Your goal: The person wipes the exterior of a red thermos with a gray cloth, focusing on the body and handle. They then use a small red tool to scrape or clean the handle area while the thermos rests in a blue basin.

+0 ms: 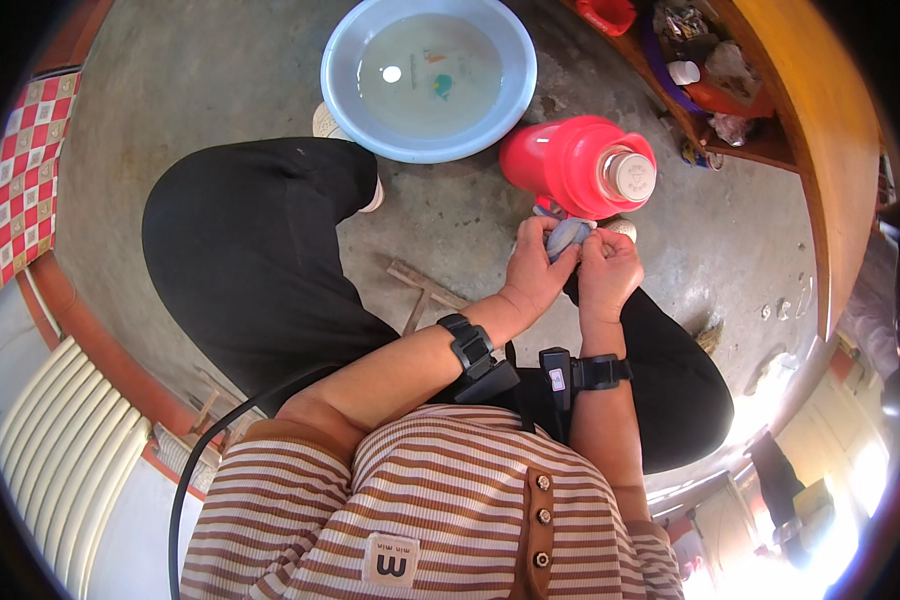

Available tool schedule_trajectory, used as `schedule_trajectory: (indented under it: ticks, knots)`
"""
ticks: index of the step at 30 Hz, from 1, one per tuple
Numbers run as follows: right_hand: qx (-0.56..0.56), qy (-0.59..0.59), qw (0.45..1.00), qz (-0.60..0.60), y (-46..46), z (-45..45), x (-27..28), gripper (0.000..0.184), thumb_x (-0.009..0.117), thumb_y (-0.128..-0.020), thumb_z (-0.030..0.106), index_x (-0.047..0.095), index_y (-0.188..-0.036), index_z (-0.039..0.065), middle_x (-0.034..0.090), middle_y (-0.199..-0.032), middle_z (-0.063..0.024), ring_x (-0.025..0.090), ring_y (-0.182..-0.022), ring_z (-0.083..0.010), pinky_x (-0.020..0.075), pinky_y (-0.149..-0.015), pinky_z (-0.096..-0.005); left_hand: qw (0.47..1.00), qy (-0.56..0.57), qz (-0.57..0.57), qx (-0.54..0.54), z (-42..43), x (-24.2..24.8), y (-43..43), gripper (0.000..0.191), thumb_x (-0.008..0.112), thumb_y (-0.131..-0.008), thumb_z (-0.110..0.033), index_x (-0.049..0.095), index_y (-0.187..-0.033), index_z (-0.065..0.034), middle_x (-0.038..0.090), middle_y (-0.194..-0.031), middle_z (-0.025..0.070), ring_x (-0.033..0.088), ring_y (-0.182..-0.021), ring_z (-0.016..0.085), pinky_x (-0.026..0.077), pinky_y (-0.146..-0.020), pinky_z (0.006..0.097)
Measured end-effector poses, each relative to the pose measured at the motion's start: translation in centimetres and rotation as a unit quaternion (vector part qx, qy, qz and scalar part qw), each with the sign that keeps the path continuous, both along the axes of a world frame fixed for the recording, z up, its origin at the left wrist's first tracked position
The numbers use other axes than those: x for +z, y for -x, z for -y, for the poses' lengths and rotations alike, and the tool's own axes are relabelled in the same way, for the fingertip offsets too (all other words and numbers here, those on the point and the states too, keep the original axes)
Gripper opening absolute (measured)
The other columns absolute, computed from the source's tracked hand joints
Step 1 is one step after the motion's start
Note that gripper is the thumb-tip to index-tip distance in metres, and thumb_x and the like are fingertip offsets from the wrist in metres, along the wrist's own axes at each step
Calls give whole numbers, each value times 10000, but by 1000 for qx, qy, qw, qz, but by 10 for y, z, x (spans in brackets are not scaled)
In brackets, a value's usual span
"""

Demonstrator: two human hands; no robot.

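A grey-blue cloth (568,238), bunched up, is pinched between my two hands just below a red plastic thermos flask (562,161). My left hand (534,262) grips the cloth from the left, thumb and fingers around it. On its right side my right hand (609,270) holds it with bent fingertips. The flask stands on the floor with its pale round stopper (633,178) in place; its red handle comes down close to the cloth. Left of the flask, a light blue plastic basin (429,148) holds cloudy water, with a small white round spot in it.
A wooden cabinet (832,150) with an open shelf of odds and ends curves along the right. A small wooden stool or frame (424,283) lies between my legs. At the left are a white radiator (67,465) and a red-and-white checked cloth (26,180). A can (701,159) is by the cabinet.
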State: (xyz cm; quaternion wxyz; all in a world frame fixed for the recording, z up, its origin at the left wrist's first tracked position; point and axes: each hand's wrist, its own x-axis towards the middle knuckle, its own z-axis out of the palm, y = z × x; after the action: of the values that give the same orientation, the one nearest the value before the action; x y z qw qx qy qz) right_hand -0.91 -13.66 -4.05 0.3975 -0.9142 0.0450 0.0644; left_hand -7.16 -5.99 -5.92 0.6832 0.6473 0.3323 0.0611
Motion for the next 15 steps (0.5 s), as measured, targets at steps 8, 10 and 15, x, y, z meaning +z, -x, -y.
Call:
schedule_trajectory:
  ticks: [8, 10, 15]
  knots:
    - [7, -123, 990, -65, 1, -9, -4, 97, 629, -786, 58, 623, -814, -34, 643, -678, -83, 595, -590, -113, 492, -570, -255, 999, 47, 4, -24, -2, -18, 3, 305, 607, -808, -125, 459, -1056, -26, 512, -972, 87, 523, -837, 156, 447, -711, 290]
    - [13, -95, 993, -70, -1, -9, -3, 109, 631, -788, 63, 621, -822, -39, 648, -686, -85, 604, -603, -116, 495, -580, -255, 1000, -12, 16, -20, -2, -18, 4, 296, 600, -810, -114, 455, -1054, -31, 512, -953, 82, 515, -838, 140, 444, -709, 284]
    - [-5, -21, 1000, 6, 2, -6, -6, 143, 639, -810, 108, 632, -819, -34, 608, -619, -52, 544, -502, -75, 441, -451, -225, 997, 63, 14, 48, 2, -7, 3, 299, 605, -808, -91, 455, -1060, -33, 508, -985, 89, 509, -839, 146, 439, -715, 285]
